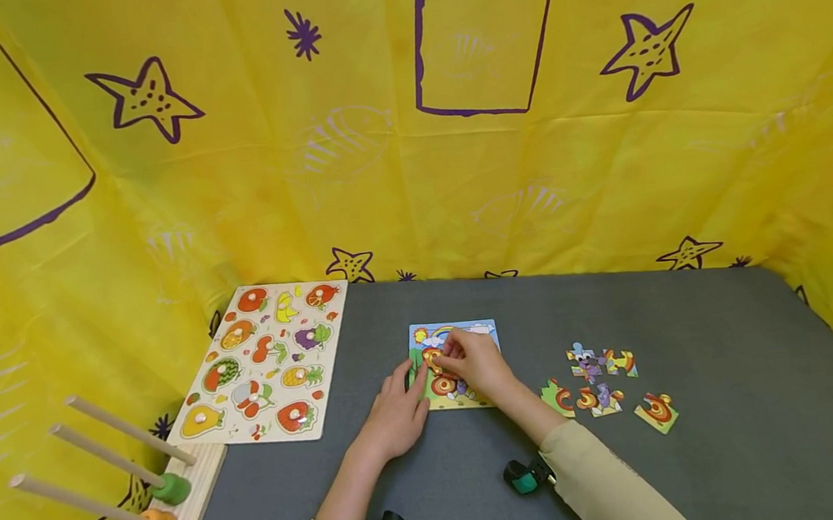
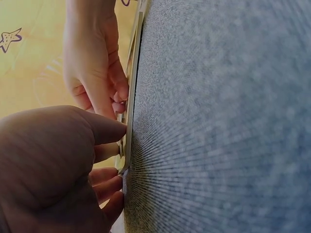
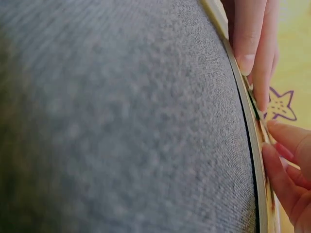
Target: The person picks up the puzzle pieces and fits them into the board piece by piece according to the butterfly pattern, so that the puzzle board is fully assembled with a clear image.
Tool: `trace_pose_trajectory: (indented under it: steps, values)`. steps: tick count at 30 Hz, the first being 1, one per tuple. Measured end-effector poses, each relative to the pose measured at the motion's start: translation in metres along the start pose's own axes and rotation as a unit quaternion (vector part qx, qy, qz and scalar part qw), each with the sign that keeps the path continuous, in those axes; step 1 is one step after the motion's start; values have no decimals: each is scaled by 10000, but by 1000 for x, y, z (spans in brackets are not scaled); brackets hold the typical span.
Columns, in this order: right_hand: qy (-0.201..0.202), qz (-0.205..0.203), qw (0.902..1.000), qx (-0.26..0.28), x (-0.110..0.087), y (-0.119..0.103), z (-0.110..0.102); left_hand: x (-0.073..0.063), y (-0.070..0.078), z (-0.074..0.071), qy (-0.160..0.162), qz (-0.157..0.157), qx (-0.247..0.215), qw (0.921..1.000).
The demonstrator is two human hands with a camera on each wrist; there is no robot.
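My relaxed left hand is seemingly steadying the puzzle; whether my right hand is pinching, I can't tell.

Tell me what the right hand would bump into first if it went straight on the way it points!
Probably the left hand: its fingers lie just ahead, by the left edge of the puzzle board, though depth is hard to judge.

puzzle board: centre | fruit board: left | loose pieces: right | peg stand: near left
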State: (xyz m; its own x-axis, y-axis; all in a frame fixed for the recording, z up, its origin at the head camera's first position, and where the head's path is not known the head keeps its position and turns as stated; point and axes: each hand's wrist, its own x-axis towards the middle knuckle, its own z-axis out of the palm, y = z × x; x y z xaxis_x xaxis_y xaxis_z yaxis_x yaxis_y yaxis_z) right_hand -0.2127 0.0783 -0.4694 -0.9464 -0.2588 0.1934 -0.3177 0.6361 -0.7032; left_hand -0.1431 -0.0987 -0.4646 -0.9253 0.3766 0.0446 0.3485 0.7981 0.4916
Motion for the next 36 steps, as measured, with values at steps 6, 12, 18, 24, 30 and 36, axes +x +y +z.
trace_pose_trajectory:
  steps: [6,12,18,24,30,36]
  values:
    - [-56,-223,9997,58,-2,3,-1,0,0,0,-29,-13,54,10000]
    - [-272,-470,9985,97,-4,7,-3,1,0,0,-23,13,123,9999]
    - [-401,-420,9983,61,-3,10,-4,1,1,0,-7,-58,160,9999]
    - [-399,-304,9987,67,-2,11,-3,5,1,-2,-5,85,133,9999]
    - [-307,-387,9988,40,-2,11,-3,11,2,-6,-385,422,130,9983]
    - [-376,-466,9982,95,-4,10,-8,15,2,-7,-499,498,359,9969]
